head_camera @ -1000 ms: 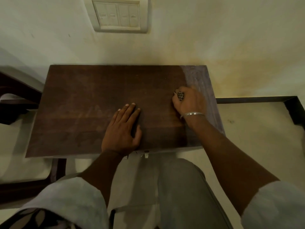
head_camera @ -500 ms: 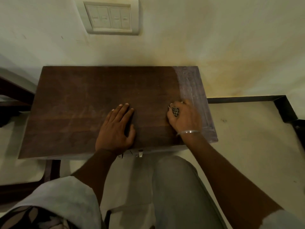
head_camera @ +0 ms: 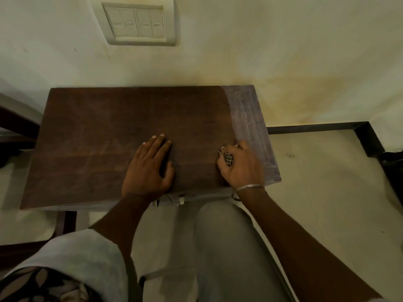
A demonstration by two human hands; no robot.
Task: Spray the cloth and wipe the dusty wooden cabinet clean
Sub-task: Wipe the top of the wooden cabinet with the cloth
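Mostly wiped cabinet (head_camera: 113, 127); dusty strip (head_camera: 250, 127) at frame right pending. Gripping cloth (head_camera: 228, 159) in right hand (head_camera: 243, 171); left hand (head_camera: 148, 168) flat, empty.

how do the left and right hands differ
The left hand lies flat with straight fingers, holding nothing; the right hand curls round a checked cloth. The right wrist wears a bangle; the left is bare. Both rest on the cabinet top.

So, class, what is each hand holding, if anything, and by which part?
The right hand grips a checked cloth, bunched in its fist; which part cannot be told. The left hand holds nothing, lying flat on the cabinet.
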